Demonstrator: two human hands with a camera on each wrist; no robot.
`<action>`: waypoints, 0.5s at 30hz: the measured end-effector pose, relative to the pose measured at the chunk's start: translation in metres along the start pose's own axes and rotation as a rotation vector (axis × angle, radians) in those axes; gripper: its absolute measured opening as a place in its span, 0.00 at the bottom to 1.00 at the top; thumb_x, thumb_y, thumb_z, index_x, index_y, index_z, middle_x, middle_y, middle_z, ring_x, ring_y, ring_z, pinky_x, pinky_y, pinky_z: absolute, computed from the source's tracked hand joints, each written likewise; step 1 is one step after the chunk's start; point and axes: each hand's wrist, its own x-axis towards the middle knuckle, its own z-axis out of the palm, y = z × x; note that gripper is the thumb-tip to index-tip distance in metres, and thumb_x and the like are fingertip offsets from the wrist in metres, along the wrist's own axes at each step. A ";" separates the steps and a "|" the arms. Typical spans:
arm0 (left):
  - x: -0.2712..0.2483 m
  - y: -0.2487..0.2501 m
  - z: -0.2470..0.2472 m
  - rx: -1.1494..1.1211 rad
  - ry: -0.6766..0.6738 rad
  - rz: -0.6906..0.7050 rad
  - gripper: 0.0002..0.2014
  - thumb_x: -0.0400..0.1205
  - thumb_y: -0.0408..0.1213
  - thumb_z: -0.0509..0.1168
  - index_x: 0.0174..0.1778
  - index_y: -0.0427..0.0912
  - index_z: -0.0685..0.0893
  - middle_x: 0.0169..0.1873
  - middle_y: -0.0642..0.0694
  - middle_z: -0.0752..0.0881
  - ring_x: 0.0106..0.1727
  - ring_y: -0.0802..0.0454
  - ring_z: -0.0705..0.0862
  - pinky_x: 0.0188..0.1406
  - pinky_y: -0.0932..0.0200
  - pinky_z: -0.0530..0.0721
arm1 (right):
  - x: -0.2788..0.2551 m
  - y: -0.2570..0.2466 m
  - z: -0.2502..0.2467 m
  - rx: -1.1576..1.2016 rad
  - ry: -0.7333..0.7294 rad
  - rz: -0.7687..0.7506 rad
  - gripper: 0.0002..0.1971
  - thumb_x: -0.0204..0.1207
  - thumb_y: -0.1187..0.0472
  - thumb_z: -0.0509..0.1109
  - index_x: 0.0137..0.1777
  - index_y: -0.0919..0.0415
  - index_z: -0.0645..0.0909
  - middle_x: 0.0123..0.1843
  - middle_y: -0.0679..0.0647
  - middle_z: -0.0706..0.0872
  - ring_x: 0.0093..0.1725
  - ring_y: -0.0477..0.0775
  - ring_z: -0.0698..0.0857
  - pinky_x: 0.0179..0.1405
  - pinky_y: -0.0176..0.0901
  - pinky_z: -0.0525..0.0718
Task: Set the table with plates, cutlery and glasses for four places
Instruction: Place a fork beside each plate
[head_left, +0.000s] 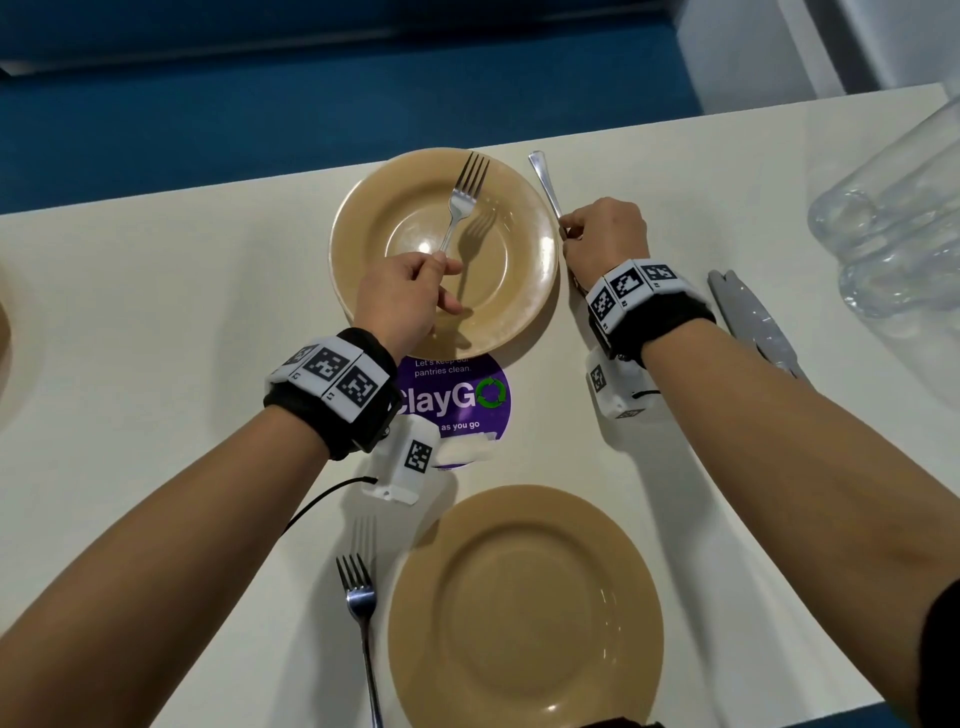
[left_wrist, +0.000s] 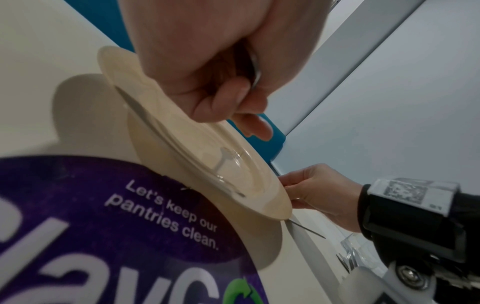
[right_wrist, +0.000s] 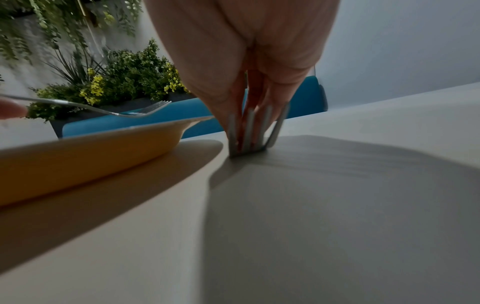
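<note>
- Nearest me, the near plate (head_left: 524, 608) sits flat on the tabletop (head_left: 182, 312) with a near fork (head_left: 358, 597) just beside its left edge, tines pointing away; I judge this place partly laid.
- Between the plates lies a purple sticker (head_left: 457, 400), partly covered by the far plate (head_left: 444, 249).
- My left hand (head_left: 402, 296) pinches a raised fork (head_left: 465, 200) by its handle, fingers curled round it, tines above the far plate; I judge it is in transit to that plate's left side.
- My right hand (head_left: 605, 234) is curled round a second fork (right_wrist: 249, 131), tines toward me and down on the tabletop just right of the far plate, handle pointing away; apparently being set down.
- Right of that, grey cutlery (head_left: 753, 317) lies in reserve.
- Glasses (head_left: 893, 234) stand at the right edge, not yet distributed.
</note>
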 end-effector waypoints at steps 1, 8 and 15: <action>-0.001 0.001 0.000 -0.002 -0.002 0.001 0.14 0.87 0.43 0.56 0.56 0.44 0.85 0.26 0.50 0.83 0.13 0.66 0.75 0.30 0.56 0.81 | 0.001 -0.001 0.000 0.000 0.004 0.002 0.14 0.75 0.72 0.64 0.54 0.64 0.88 0.51 0.64 0.90 0.53 0.64 0.87 0.55 0.47 0.86; -0.001 0.000 -0.001 -0.015 -0.005 -0.012 0.14 0.87 0.43 0.56 0.57 0.41 0.85 0.17 0.53 0.83 0.14 0.65 0.78 0.30 0.54 0.82 | 0.003 -0.004 0.001 0.035 -0.007 0.005 0.15 0.75 0.70 0.64 0.57 0.61 0.88 0.53 0.61 0.90 0.53 0.61 0.87 0.54 0.42 0.84; -0.001 -0.002 -0.006 -0.001 0.012 0.011 0.13 0.87 0.42 0.56 0.55 0.43 0.85 0.23 0.51 0.82 0.13 0.64 0.77 0.17 0.70 0.75 | -0.003 -0.003 0.000 0.021 0.011 -0.021 0.13 0.73 0.66 0.67 0.53 0.62 0.89 0.48 0.63 0.90 0.50 0.64 0.87 0.53 0.48 0.85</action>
